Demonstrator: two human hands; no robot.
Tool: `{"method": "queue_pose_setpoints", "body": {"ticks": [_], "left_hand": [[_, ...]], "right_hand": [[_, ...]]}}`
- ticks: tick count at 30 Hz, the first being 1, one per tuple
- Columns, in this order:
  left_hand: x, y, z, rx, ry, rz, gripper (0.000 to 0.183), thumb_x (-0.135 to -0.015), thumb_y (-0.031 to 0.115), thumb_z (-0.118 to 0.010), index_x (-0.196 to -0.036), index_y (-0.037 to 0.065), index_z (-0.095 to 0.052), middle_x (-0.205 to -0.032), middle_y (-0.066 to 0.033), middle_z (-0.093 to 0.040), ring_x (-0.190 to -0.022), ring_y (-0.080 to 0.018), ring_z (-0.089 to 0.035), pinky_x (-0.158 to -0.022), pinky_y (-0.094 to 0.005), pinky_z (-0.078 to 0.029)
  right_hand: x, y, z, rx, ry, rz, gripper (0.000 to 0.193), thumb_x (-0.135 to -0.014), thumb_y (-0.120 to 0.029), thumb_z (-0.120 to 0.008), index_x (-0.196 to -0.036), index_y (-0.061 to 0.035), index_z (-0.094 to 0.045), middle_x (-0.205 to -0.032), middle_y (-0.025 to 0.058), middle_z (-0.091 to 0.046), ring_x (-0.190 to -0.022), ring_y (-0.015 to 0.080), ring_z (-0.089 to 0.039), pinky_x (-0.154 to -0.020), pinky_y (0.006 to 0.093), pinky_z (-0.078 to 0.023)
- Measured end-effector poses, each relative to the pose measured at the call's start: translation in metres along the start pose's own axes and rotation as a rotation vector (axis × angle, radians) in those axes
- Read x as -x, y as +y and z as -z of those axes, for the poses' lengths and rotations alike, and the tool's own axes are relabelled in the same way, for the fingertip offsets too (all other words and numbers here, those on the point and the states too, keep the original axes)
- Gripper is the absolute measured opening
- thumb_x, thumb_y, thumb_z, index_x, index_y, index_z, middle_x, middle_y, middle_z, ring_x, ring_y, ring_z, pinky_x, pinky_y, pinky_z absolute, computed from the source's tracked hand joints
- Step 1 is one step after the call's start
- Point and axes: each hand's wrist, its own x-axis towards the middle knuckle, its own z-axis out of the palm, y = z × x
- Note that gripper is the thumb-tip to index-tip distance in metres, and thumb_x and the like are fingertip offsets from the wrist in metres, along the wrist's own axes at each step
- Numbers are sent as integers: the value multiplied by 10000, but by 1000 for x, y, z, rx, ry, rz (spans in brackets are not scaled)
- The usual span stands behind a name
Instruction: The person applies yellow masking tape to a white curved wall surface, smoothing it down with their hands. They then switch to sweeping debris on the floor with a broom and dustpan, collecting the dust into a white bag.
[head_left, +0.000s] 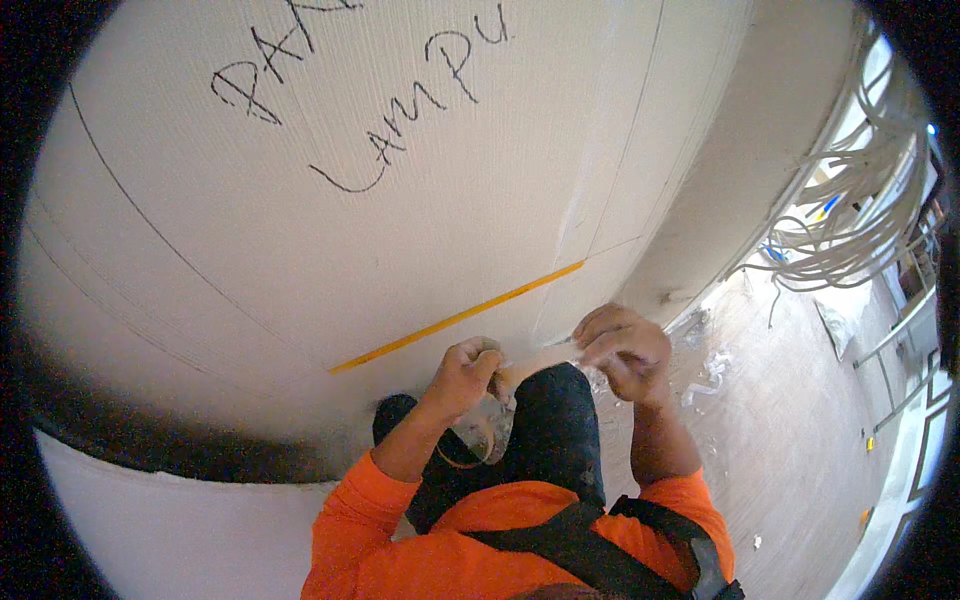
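My left hand (466, 378) is closed, its thumb pressed against curled fingers, in front of the wall (300, 250). My right hand (626, 350) is pinched shut to the right of it, a little higher. Between the two runs a pale, thin strip (543, 362), blurred, with one end at each hand; its material is hard to make out. Below my left hand a tan curved band (472, 462) shows over my dark trousers, and whether it joins the strip cannot be seen. A yellow strip (460, 317) lies slantwise on the wall just above my hands.
Dark handwriting (390, 110) and thin drawn lines mark the wall. At the upper right hangs a bundle of loose pale cables (850, 235). Scraps of white litter (712, 372) lie on the floor (780, 430) to my right. Metal rails (900, 335) stand at the far right.
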Motion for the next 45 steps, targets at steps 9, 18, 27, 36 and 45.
{"method": "queue_pose_setpoints", "body": {"ticks": [9, 18, 27, 36, 45], "left_hand": [[-18, -3, 12, -1028, -103, -165, 261, -794, 217, -575, -887, -22, -620, -874, -247, -635, -840, -403, -615, -759, -437, -492], [-13, 106, -42, -683, 238, -984, 322, -793, -13, -572, -1114, -31, -586, -994, -211, -606, -825, -297, -644, -705, -366, -528], [-38, 188, -114, -498, 26, -840, 308, -807, 84, -715, -1099, 23, -639, -906, -98, -658, -836, -142, -633, -726, -260, -517], [-66, 243, -124, -965, 50, -883, 181, -830, 136, -693, -953, 3, -682, -868, -67, -655, -695, -99, -555, -634, -241, -458], [-93, 355, -123, -1384, 52, -720, 178, -818, 172, -698, -903, 15, -694, -826, -63, -681, -732, -125, -606, -704, -268, -496]], "right_hand": [[-36, -18, 52, 148, 341, 80, 28, -820, -36, -638, -800, -18, -646, -780, 119, -643, -757, 239, -623, -681, 347, -504], [-36, -19, 76, 92, 311, -53, 155, -829, -29, -653, -981, -16, -679, -852, 111, -682, -812, 200, -642, -716, 295, -508], [-51, -6, 78, -197, 447, -223, 321, -841, -41, -659, -1156, -2, -615, -1000, 141, -689, -906, 194, -656, -824, 299, -517], [-26, 43, 96, -640, 181, -390, 311, -870, -175, -662, -1108, 21, -619, -909, 87, -682, -817, 151, -646, -747, 293, -530], [-36, 75, 117, -360, 277, -455, 265, -896, -260, -634, -856, 0, -664, -692, 43, -640, -611, 103, -582, -568, 252, -472]]}}
